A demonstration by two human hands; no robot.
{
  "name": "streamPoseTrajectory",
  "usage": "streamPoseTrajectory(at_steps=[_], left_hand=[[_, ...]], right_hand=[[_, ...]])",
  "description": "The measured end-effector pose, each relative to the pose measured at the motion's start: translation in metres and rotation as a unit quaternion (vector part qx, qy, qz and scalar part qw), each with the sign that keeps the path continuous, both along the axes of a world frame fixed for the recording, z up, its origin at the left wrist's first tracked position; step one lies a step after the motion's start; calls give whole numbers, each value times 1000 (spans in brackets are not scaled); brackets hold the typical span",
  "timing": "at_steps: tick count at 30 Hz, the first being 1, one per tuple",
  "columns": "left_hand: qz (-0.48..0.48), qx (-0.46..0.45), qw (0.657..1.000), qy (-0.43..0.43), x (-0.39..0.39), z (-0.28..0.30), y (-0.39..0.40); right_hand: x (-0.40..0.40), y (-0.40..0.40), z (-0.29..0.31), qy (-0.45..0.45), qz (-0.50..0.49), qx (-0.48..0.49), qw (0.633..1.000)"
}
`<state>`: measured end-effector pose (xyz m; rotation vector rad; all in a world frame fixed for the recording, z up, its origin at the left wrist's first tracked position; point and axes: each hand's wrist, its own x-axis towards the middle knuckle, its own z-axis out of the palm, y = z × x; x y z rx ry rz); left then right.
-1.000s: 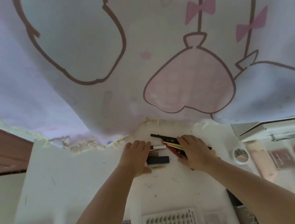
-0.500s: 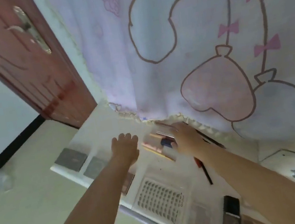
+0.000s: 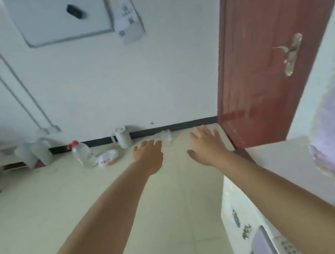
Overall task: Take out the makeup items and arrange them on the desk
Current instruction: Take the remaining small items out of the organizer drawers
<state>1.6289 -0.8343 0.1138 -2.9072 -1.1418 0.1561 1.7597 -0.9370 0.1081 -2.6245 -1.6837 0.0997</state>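
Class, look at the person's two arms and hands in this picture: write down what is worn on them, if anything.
Nothing is worn that shows. Both forearms are bare up to the frame's edge, with no sleeve in view. The left hand and right hand have no gloves, and no watch, bracelet or ring can be made out on either.

We see a bright, evenly lit room in soft, cool daylight whose source we cannot place. Shadows are faint. Motion blur smears the whole frame: the door (image 3: 270, 43), the wall panel (image 3: 59, 14) and the bottle (image 3: 82, 155) all lack sharp edges. Wide-angle distortion bends the pipes (image 3: 8, 71) at left and slants the door. No glare shows.
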Motion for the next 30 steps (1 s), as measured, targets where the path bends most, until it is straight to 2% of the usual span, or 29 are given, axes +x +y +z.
streamPoseTrajectory(at_steps=[7, 15, 22, 30], left_hand=[[203, 24, 979, 11, -246, 31, 84], [385, 40, 921, 36, -505, 39, 128], [514, 19, 857, 42, -656, 27, 188], [582, 35, 812, 27, -776, 30, 350]], right_hand=[[-216, 151, 34, -7, 211, 50, 976], [-463, 267, 32, 20, 372, 10, 928], [-628, 360, 25, 5, 497, 8, 868], [-771, 544, 44, -12, 593, 28, 805]])
